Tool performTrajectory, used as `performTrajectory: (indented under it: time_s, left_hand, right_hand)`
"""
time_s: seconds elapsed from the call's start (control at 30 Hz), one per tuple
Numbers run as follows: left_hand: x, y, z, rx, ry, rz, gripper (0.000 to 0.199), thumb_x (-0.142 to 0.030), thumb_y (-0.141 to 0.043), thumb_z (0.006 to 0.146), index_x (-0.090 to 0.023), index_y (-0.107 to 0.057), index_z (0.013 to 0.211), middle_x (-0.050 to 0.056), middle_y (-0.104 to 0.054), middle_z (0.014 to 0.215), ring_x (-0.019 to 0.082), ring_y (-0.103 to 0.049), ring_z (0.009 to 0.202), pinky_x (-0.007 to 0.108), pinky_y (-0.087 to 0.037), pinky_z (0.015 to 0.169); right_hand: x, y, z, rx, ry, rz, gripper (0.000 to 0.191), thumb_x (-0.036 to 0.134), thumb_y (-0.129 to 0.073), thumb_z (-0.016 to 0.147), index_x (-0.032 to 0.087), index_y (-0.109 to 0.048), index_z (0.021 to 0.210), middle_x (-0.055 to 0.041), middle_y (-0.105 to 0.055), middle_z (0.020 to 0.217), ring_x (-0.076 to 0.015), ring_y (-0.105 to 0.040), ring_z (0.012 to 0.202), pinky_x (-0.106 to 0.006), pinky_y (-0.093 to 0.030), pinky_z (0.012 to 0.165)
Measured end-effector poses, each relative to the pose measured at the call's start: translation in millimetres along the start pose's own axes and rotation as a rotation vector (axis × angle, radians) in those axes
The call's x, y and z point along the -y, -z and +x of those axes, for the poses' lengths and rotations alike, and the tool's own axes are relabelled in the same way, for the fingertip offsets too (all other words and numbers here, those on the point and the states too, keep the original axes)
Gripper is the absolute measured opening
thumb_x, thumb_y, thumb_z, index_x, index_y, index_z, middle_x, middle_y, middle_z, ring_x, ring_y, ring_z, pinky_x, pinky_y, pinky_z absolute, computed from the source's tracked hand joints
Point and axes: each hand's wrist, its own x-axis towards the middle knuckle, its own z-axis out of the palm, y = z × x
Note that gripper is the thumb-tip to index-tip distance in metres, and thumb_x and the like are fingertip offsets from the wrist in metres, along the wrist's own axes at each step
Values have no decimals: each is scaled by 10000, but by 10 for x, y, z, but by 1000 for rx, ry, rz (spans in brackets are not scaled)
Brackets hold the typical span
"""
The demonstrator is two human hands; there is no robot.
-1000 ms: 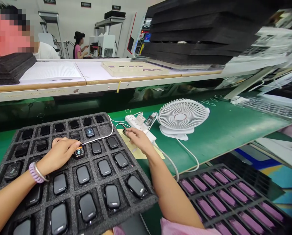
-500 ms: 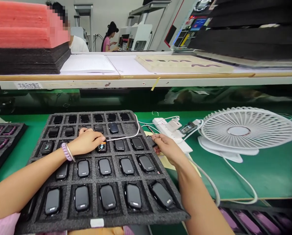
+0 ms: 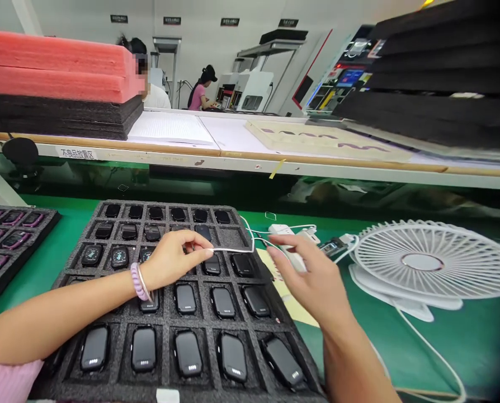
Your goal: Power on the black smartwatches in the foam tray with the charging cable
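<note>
Two bare hands worked over a dark grey foam tray (image 3: 270, 330) of small black smartwatch bodies (image 3: 185, 298) on the green worktop (image 3: 401, 336). The left hand (image 3: 172, 260) pinched the end of a thin white charging cable (image 3: 229, 249) between thumb and forefinger, its grip closed on the cable just above the tray's middle rows. The right hand (image 3: 312, 280) hovered beside the tray's right edge with fingers spread and loosely curled, holding nothing. From the pinch the cable ran right to a white power strip (image 3: 287, 232), near a white desk fan (image 3: 437, 263).

Likely risks: the taut cable could drag across the seated watches and tip one out of its pocket, or a sideways pull could shift the power strip and loosen its plugs. The right wrist hung close over the tray's near corner and could nudge a watch there.
</note>
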Motion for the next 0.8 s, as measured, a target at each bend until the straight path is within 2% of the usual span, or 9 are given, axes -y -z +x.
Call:
performTrajectory:
  time_s: [0.07, 0.17, 0.23, 0.33, 0.43, 0.5, 0.63, 0.73, 0.8]
  left_hand:
    - [-14, -38, -30, -6, -30, -45, 107, -251, -707, 836, -164, -750, 882, 17, -724, 849, 155, -620, 785, 252, -476, 752]
    - [23, -30, -43, 18, -28, -13, 101, -250, -710, 855, -167, -747, 898, 21, -731, 898, 171, -643, 841, 274, -486, 796]
    - [59, 7, -46, 49, -16, 115, 161, -238, -723, 858, -182, -736, 1009, 17, -725, 926, 189, -644, 891, 313, -484, 856]
    - [82, 79, -73, 58, -70, 488, 286, -200, -693, 893, -210, -680, 1179, 32, -704, 1043, 238, -599, 1031, 424, -432, 983]
    - [74, 133, -113, 127, -93, 783, 255, -236, -657, 927, -191, -674, 1177, 68, -674, 1124, 287, -546, 1101, 481, -417, 995]
    - [79, 146, -115, 179, -79, 853, 312, -294, -644, 942, -172, -646, 1229, 89, -646, 1200, 300, -523, 1135, 473, -434, 986]
    - [135, 121, 29, 180, -146, 901, 404, -328, -539, 1002, -152, -543, 1366, 103, -540, 1409, 299, -450, 1267, 458, -407, 1048]
    - [178, 79, 235, 180, -222, 982, 369, -300, -464, 1022, -135, -553, 1340, 126, -551, 1397, 314, -465, 1246, 475, -405, 1026]
    - [204, 49, 358, 200, -204, 1024, 359, -282, -452, 1015, -124, -562, 1318, 139, -584, 1357, 330, -487, 1214, 495, -409, 999]
  right_hand:
    - [308, 14, 57, 199, 218, 122, 263, 365, -541, 1006, 224, -606, 1219, -89, -677, 1138, -241, -644, 1030, -353, -524, 873]
    - [567, -62, 104, 354, 290, 253, 172, 256, -498, 1037, 221, -621, 1151, -61, -687, 986, -191, -661, 880, -291, -540, 749]
    - [556, -116, 106, 345, 280, 258, 161, 220, -488, 1034, 207, -648, 1025, -51, -658, 871, -177, -636, 779, -276, -521, 672]
    - [379, -130, 63, 319, 220, 203, 170, 245, -512, 1023, 202, -654, 939, -57, -638, 857, -185, -621, 773, -292, -509, 665]
    - [223, -104, -21, 368, 168, 179, 173, 264, -528, 1016, 212, -658, 916, -52, -639, 863, -186, -621, 776, -299, -509, 670]
    - [192, -103, -74, 442, 175, 167, 179, 263, -522, 1017, 214, -670, 931, -54, -645, 874, -188, -629, 791, -304, -522, 691]
    - [254, -143, -100, 510, 206, 101, 168, 246, -506, 1020, 209, -670, 1028, -67, -647, 923, -198, -640, 829, -318, -539, 728]
    - [306, -174, -62, 502, 257, 93, 181, 220, -489, 1026, 209, -667, 996, -58, -631, 888, -188, -630, 790, -311, -532, 710]
    - [312, -193, -42, 450, 268, 114, 175, 217, -495, 1025, 204, -663, 977, -62, -623, 889, -187, -624, 792, -310, -529, 708]
